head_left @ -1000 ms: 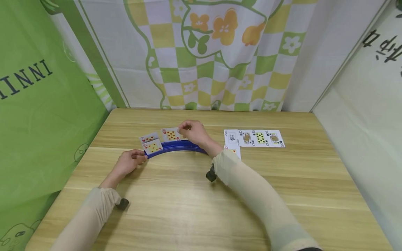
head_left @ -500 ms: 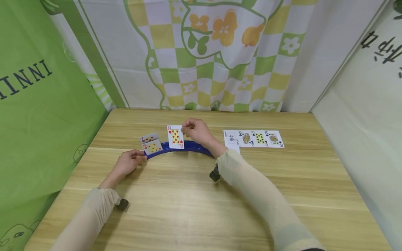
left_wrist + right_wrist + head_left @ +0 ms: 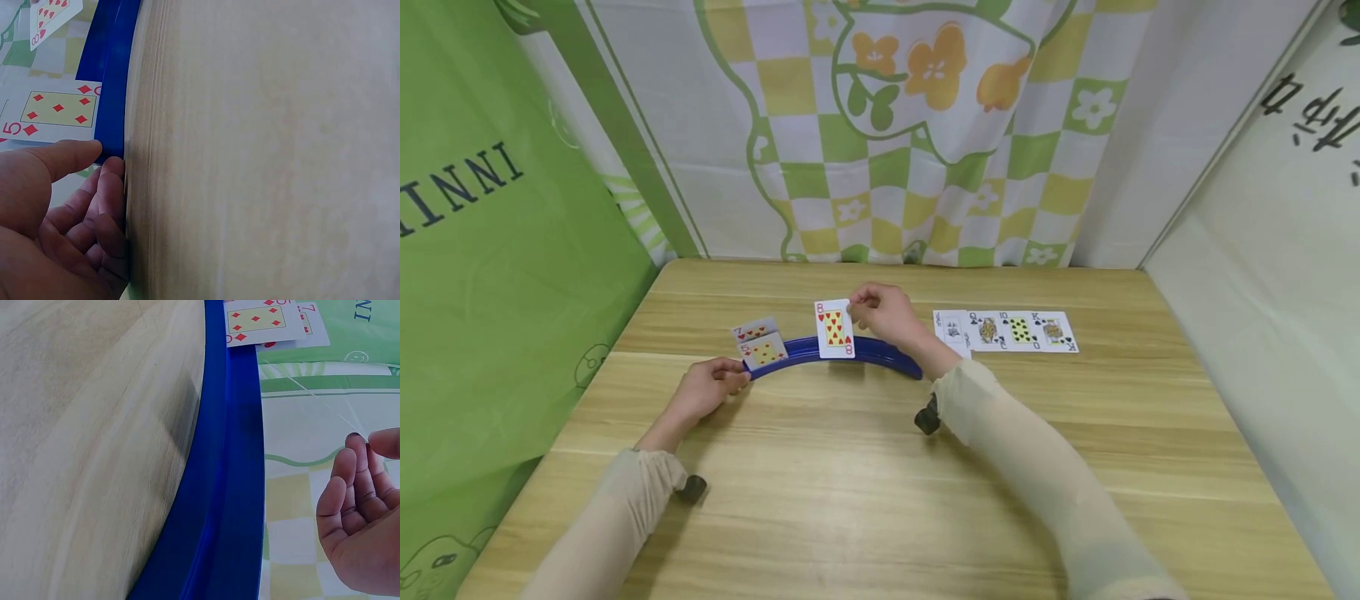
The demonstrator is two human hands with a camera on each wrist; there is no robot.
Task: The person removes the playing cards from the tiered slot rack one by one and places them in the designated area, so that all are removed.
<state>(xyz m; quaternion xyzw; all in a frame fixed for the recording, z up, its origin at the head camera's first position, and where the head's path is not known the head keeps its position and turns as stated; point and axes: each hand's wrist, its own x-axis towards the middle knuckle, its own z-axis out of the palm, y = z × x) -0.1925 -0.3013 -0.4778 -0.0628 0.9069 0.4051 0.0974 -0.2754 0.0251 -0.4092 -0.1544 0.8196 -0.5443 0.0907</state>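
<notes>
Eight of hearts (image 3: pixel 835 329) held up at the curved blue rack (image 3: pixel 885 352).
The right hand (image 3: pixel 887 315) pinches the card's upper right edge between thumb and fingers, its face toward the head camera, in front of the rack's middle (I cannot tell whether the lower edge touches the blue). The left hand (image 3: pixel 709 388) has thumb and fingers clamped on the rack's left end, just beside the five of diamonds (image 3: pixel 765 353), which leans in the rack in front of the seven of hearts (image 3: pixel 756 330). On the table (image 3: pixel 820 483), right of the rack, lies a face-up row of cards (image 3: pixel 1020 331).
</notes>
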